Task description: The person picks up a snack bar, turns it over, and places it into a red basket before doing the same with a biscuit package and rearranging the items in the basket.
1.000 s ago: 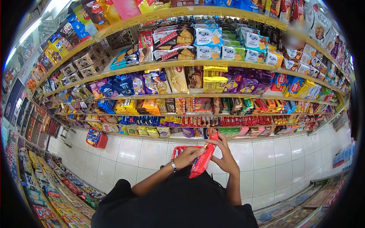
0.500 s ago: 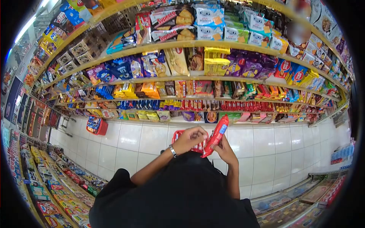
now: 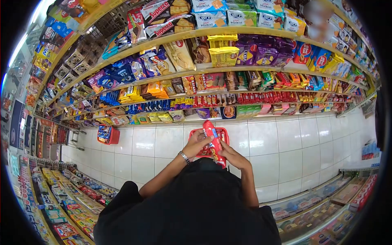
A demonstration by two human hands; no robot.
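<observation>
Head view: left hand (image 3: 197, 143), silver bracelet (image 3: 184, 157) at the wrist, wraps its fingers round the upper half of the long red plastic snack packet (image 3: 214, 143). Right hand (image 3: 233, 157) pinches the lower end. The packet stands nearly upright, just over the red plastic shopping basket (image 3: 223, 133) on the white tiled floor (image 3: 286, 147).

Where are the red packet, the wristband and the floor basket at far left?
red packet (image 3: 212, 132): head view, upper part of the wrapper.
wristband (image 3: 184, 157): head view, the band where it crosses the wrist.
floor basket (image 3: 114, 136): head view, its red side wall.
</observation>
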